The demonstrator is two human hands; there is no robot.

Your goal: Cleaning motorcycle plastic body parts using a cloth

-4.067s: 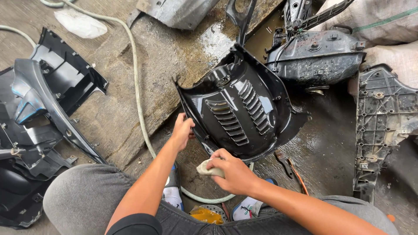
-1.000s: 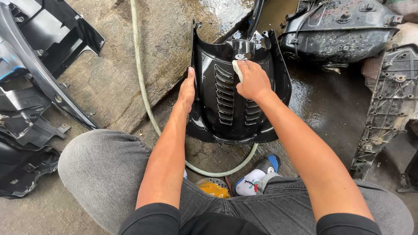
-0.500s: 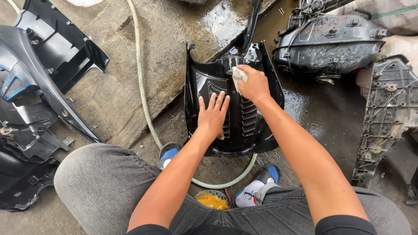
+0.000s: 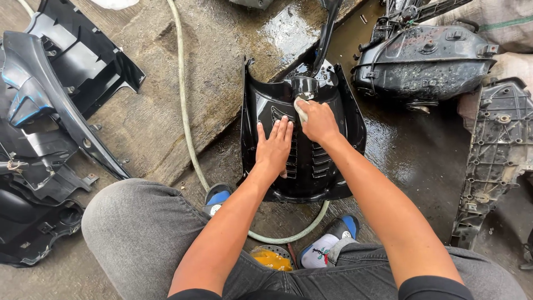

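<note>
Glossy black louvred plastic fairing panel (image 4: pixel 327 166) lies on wet concrete floor (image 4: pixel 411 161), pinned by left hand (image 4: pixel 273 147), fingers flat and spread. Small pale rag (image 4: pixel 300 109) is gripped in right hand (image 4: pixel 317 121); best worked along each slat.

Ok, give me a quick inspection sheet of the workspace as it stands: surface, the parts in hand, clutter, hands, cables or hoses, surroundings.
Surface: concrete ground, rough, wet with puddles around the work.
Job's things: black louvred panel lying on the ground; pale cloth pressed near its round upper opening.
Clutter: black body panels piled at left; grimy black tank-like part and a grey ribbed cover at right; a yellow-filled round container between the feet.
Hands: left hand flat, fingers spread, on the louvres; right hand closed on the cloth.
Cables: pale hose running down the ground and curving under the panel.
Surroundings: sacks at upper right.
</note>
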